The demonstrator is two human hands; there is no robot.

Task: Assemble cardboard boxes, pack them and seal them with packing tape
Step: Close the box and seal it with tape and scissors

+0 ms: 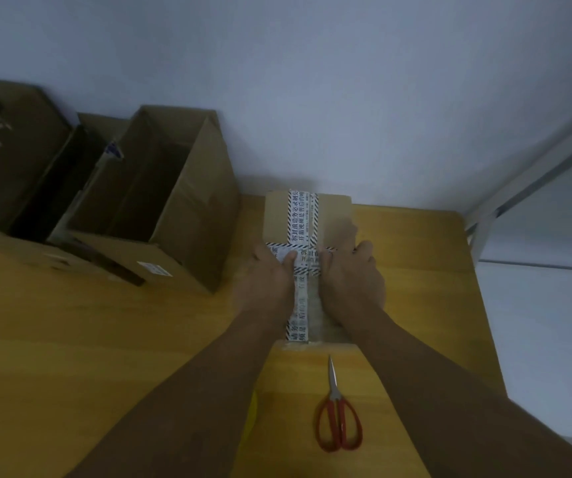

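Pressing flat on the cardboard box, the left hand and right hand lie open, one on each side of the lengthwise tape strip, thumbs touching the cross strip. The box sits straight ahead on the tabletop, its long axis running away from the person toward the wall, so each hand is about equally near its own side edge, where the cross strip's ends probably need smoothing down. Red-handled scissors lie closed between the forearms, nearer the right. Open cartons stand to the left, and a pale frame slants at the right.
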